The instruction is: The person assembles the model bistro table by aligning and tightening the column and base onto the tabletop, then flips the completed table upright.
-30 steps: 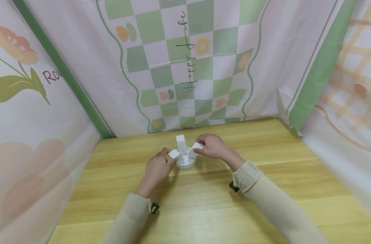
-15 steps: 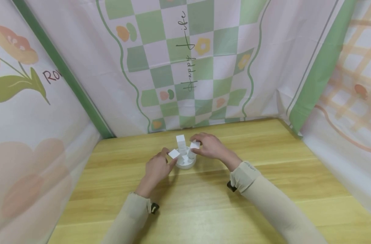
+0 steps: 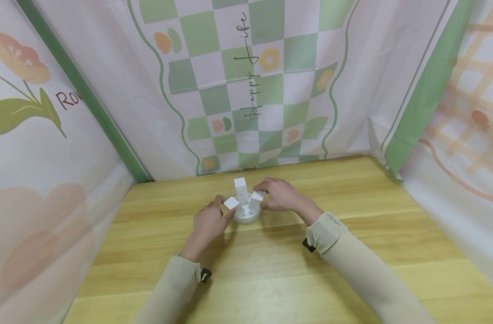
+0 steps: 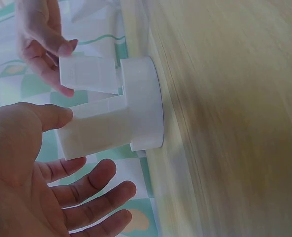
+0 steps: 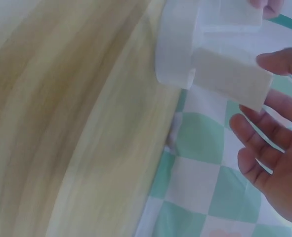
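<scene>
A round white dish (image 3: 247, 219) sits on the wooden table, with three white rectangular blocks rising from it. My left hand (image 3: 209, 222) pinches the top of the left block (image 3: 231, 204), which leans outward; in the left wrist view the thumb lies on one side of that block (image 4: 97, 129) and the other fingers spread beyond it. At the right block (image 3: 256, 200), my right hand (image 3: 282, 195) holds the upper end between thumb and fingers, also seen on this block (image 5: 232, 76) in the right wrist view. Between them, the back block (image 3: 240, 189) stands upright, untouched.
The wooden table (image 3: 271, 279) extends around the dish and toward the person. A green-and-white checked cloth (image 3: 254, 99) hangs behind its back edge. Printed cloths hang on the left (image 3: 40, 202) and right (image 3: 469, 135) sides. Both sleeves are beige.
My right hand has shifted slightly left, and the top of its block has come inward toward the dish with its front face now showing. The left hand has stayed in place.
</scene>
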Demonstrator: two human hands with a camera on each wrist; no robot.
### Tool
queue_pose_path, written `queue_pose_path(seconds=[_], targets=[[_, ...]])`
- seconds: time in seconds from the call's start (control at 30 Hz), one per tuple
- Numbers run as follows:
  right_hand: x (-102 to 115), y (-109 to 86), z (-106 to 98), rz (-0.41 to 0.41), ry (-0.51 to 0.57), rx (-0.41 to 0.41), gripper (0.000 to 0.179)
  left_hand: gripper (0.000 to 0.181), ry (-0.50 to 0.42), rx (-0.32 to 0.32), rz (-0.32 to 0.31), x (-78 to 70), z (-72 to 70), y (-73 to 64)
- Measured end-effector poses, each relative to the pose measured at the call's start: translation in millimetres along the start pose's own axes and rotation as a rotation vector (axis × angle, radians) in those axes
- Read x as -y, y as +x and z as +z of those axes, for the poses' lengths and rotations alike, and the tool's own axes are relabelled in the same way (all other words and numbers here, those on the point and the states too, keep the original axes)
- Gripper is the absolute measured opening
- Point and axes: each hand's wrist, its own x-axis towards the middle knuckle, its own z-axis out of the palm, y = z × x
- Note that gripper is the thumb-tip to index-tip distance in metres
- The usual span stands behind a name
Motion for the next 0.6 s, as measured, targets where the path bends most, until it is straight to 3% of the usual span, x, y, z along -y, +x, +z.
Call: queue_pose_path(seconds=[0.33,0.6], targets=[[0.7,3.2,5.0,0.033,0.019,-0.044,0.035,0.048,-0.016,-0.009,0.010,-1.2,-3.6,-0.2],[3.5,4.2,6.0,-0.059,0.031,-0.012,0.047,0.050,-0.007,-0.008,0.020,0.6,-1.4,-1.5]])
